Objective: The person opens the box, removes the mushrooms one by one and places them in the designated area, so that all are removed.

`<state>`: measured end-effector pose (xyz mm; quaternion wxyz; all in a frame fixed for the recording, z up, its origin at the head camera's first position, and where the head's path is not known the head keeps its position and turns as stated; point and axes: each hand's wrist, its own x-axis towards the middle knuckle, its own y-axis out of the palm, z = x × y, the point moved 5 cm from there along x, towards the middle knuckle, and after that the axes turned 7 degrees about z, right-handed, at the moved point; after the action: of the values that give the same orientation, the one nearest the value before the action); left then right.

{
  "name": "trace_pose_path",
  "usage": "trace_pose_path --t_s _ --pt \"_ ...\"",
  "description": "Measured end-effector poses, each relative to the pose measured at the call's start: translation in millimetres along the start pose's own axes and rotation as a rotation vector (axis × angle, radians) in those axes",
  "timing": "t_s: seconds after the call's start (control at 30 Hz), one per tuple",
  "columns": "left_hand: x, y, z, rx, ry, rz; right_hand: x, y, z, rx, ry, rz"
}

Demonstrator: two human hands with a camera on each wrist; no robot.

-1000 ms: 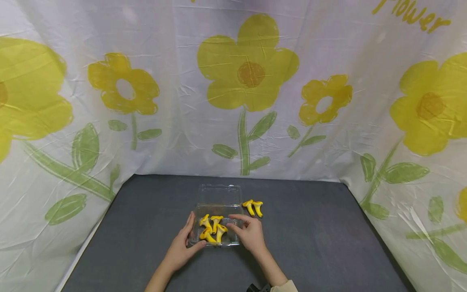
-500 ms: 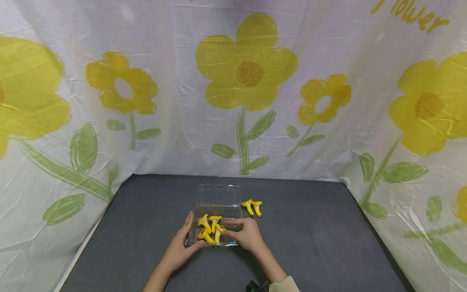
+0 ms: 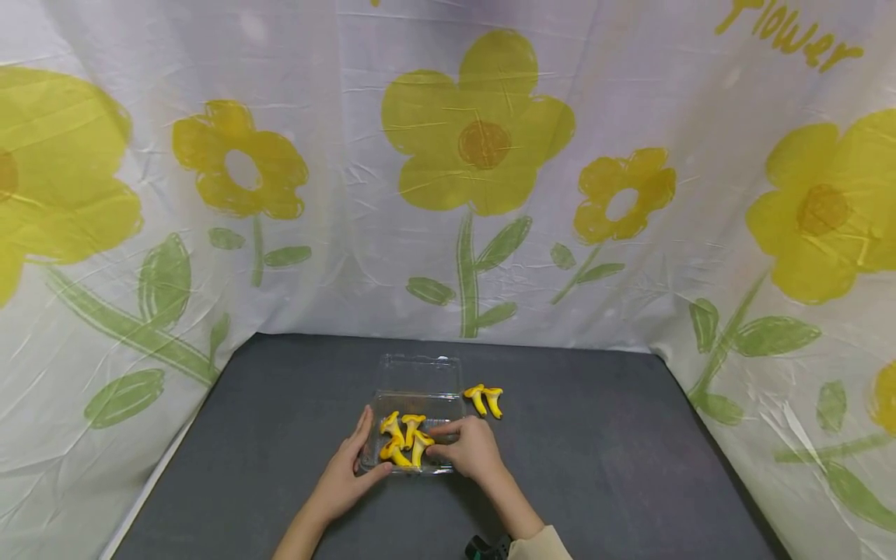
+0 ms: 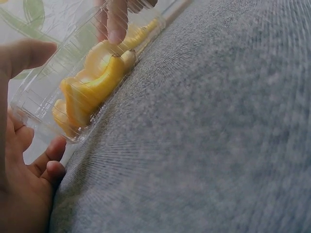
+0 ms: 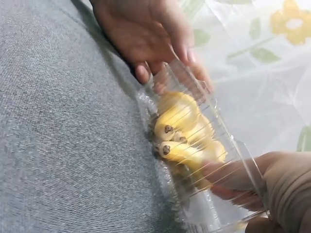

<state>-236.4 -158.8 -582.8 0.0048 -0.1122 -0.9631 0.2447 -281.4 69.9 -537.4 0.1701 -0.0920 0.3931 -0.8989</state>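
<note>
The word "Flower" (image 3: 789,39) is written in yellow at two o'clock on the white flower-printed cloth (image 3: 336,233), its top partly cut off by the frame.

The left hand (image 3: 343,473) reaches in from seven o'clock and braces the clear container (image 3: 446,469) at its eight o'clock corner, fingers along the side wall, thumb well apart at the front edge. The right hand (image 3: 476,449), with a tan sleeve (image 3: 540,546) behind it, comes from five o'clock, thumb and forefinger reaching inside. Their tips touch the nearest yellow mushroom (image 3: 421,451); whether they pinch it, I cannot tell.

That mushroom lies in the container with three other mushrooms (image 3: 411,427), clustered toward nine o'clock. The clear lid (image 3: 421,373) lies open at twelve. A loose pair of mushrooms (image 3: 493,402) rests on the dark table (image 3: 602,467), at two o'clock from the container.
</note>
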Motion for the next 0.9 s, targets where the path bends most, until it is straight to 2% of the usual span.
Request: trace_pose_path --t_s 0.27,0.47,0.9 --pt "-0.6 0.0 -0.6 -0.001 0.002 -0.001 1.6 0.3 1.8 -0.065 0.070 0.027" --pt "-1.6 -0.6 -3.3 0.001 0.005 -0.008 0.4 0.4 2.7 -0.112 0.047 -0.012" --pt "-2.4 -1.9 -4.9 -0.002 0.003 -0.025 -3.1 -0.6 3.5 -0.129 -0.013 -0.072"
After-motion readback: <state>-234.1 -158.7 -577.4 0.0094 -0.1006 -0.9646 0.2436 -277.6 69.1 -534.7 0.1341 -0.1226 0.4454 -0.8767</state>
